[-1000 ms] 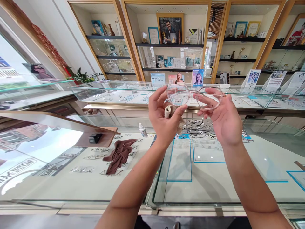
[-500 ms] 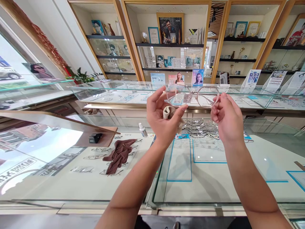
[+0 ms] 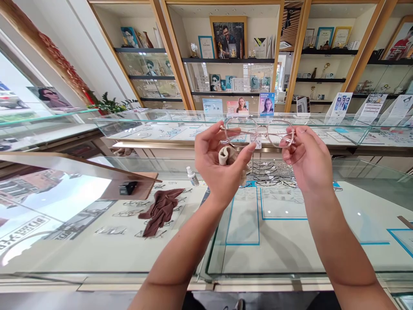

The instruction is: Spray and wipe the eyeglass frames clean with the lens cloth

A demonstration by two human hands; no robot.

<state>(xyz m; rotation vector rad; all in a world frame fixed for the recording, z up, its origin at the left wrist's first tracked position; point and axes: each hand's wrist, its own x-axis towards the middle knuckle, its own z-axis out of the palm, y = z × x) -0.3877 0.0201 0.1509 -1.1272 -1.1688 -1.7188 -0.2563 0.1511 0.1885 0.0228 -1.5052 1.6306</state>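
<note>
A pair of eyeglasses (image 3: 262,128) with a thin, light frame is held up above the counter, lenses facing me. My left hand (image 3: 219,165) grips its left side between fingers and thumb. In that same palm sits a rolled beige cloth (image 3: 225,156). My right hand (image 3: 311,159) pinches the frame's right edge. The temples appear folded behind the lenses, and a small pale tag (image 3: 257,142) shows near the left lens.
Below is a glass display counter (image 3: 280,254) with several spectacle frames (image 3: 269,172) laid out. To the left lie a brown cloth (image 3: 163,211), more glasses (image 3: 111,230) and a white spray bottle (image 3: 192,176). A tilted mirror (image 3: 58,198) stands at far left.
The eyeglasses have tilted slightly in my hands, so the folded temples and the small tag show more clearly. My left hand has shifted a little to the left.
</note>
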